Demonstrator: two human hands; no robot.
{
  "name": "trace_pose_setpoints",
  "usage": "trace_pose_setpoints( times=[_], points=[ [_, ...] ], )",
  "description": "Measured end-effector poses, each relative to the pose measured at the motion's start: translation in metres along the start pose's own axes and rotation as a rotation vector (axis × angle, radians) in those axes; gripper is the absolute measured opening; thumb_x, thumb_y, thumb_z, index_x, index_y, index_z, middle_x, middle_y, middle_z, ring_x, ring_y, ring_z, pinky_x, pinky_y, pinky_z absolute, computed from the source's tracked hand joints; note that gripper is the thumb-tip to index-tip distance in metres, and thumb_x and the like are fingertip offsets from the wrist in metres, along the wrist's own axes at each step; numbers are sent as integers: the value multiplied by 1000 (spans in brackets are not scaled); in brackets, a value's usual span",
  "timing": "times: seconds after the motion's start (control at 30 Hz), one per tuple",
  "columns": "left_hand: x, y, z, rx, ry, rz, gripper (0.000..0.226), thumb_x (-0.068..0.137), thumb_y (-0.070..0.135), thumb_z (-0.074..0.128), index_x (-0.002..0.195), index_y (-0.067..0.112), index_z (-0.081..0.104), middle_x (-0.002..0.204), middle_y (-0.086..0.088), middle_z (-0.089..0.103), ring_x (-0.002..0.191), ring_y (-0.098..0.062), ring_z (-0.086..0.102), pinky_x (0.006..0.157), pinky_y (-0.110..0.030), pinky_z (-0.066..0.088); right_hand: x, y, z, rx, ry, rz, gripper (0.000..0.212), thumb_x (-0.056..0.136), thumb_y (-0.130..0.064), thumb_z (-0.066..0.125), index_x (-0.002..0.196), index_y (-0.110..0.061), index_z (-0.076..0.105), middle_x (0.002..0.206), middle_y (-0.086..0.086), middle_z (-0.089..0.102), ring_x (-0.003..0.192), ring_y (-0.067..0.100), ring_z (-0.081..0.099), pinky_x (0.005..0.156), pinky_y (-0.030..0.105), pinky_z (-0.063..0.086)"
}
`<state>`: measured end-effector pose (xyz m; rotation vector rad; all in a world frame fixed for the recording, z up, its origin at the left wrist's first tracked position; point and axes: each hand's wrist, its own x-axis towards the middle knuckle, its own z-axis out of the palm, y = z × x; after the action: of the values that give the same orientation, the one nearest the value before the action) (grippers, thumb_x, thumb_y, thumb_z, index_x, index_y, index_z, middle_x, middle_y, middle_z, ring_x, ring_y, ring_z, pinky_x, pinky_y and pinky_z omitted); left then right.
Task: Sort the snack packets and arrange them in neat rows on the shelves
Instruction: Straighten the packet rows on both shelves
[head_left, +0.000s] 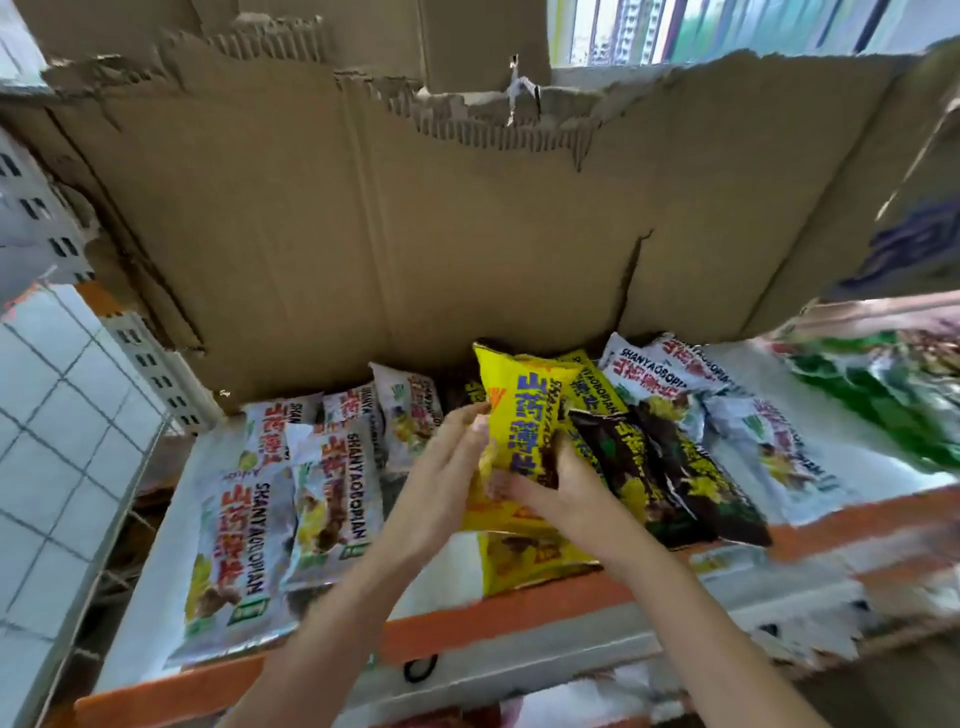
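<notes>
Your right hand (545, 488) grips the glossy yellow snack packet (524, 415) mid-shelf (519, 613); your left hand (447, 467) touches its left edge, fingers seemingly straight. White foil packets (270, 499) lie left.

blurred — green packets (883, 395) at right | hidden — yellow packet (524, 415) lower end, behind hands

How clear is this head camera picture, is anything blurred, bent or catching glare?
In the head view, the yellow packet between the left hand and right hand reads fairly sharp; the right edge is smeared, so the green packets blur; the wide lens bends the shelf edge and cardboard; the silver packets shine mildly; the window looks bright.
</notes>
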<state>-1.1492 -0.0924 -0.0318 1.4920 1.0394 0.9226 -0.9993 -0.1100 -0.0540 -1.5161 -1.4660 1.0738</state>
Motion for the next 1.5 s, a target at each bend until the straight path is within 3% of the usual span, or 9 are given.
trace_pose_setpoints(
  times=[0.17, 0.43, 0.6, 0.77, 1.0, 1.13, 1.27, 1.37, 1.5],
  points=[
    [26, -9, 22, 271, 12, 115, 3, 92, 26, 56, 94, 26, 58, 90, 5, 61, 86, -12, 57, 76, -22, 43, -10, 12, -54, 15, 127, 83, 56, 73, -42, 73, 120, -31, 45, 109, -12, 65, 104, 9, 59, 91, 26, 45],
    [64, -12, 56, 651, 112, 175, 22, 88, 27, 59, 110, 22, 54, 106, 7, 46, 109, -11, 43, 86, -19, 31, 15, 24, -144, -434, 8, 181, 45, 92, -50, 45, 126, -22, 56, 124, -4, 52, 114, 14, 49, 93, 25, 37],
    [80, 3, 99, 723, 96, 297, 28, 89, 29, 58, 116, 19, 54, 112, 6, 44, 112, -10, 38, 84, -12, 22, 65, 51, -193, -663, 226, 143, 34, 96, -29, 47, 111, -3, 63, 115, 19, 60, 109, 32, 55, 81, 31, 40],
    [107, 33, 151, 700, 117, 381, 29, 90, 22, 56, 118, 16, 53, 115, 3, 45, 114, -13, 42, 87, -18, 31, 92, 94, -241, -893, 104, 332, 68, 87, -55, 50, 140, -17, 35, 140, 17, 39, 129, 36, 37, 103, 45, 36],
    [196, 21, 222, 965, -234, -309, 87, 91, 56, 42, 143, -8, 14, 149, -24, 25, 138, -34, 25, 112, -35, 25, 68, 111, -278, -684, -68, 405, 102, 74, -69, 57, 147, -16, 11, 137, 18, 45, 121, 32, 48, 96, 35, 42],
    [211, 10, 244, 988, -206, -432, 98, 89, 65, 37, 146, 2, -12, 152, -30, -3, 139, -45, 10, 111, -36, 18, 53, 127, -283, -583, 0, 403, 107, 75, -56, 66, 149, -13, 2, 142, 20, 37, 123, 32, 44, 84, 27, 42],
    [218, 6, 254, 853, -132, -461, 71, 85, 44, 57, 142, 25, 19, 145, -30, 0, 127, -49, 32, 102, -34, 32, 52, 127, -282, -487, 100, 318, 86, 81, -37, 65, 143, -9, 12, 103, 8, 58, 82, 18, 50, 61, 27, 36],
    [212, 8, 254, 618, 3, -397, 49, 82, 26, 63, 126, 19, 42, 124, -4, 26, 103, -28, 52, 89, -26, 41, 59, 111, -289, -313, 259, 253, 78, 81, -32, 67, 138, -5, 20, 107, 10, 51, 88, 20, 45, 74, 29, 37],
    [196, 38, 238, 243, 233, -175, 32, 59, 29, 62, 91, 30, 59, 102, -13, 49, 97, -28, 53, 80, -29, 47, 71, 78, -293, -95, 335, 133, 56, 79, -37, 71, 117, -9, 41, 100, 3, 56, 91, 21, 54, 74, 28, 38]
  ],
)
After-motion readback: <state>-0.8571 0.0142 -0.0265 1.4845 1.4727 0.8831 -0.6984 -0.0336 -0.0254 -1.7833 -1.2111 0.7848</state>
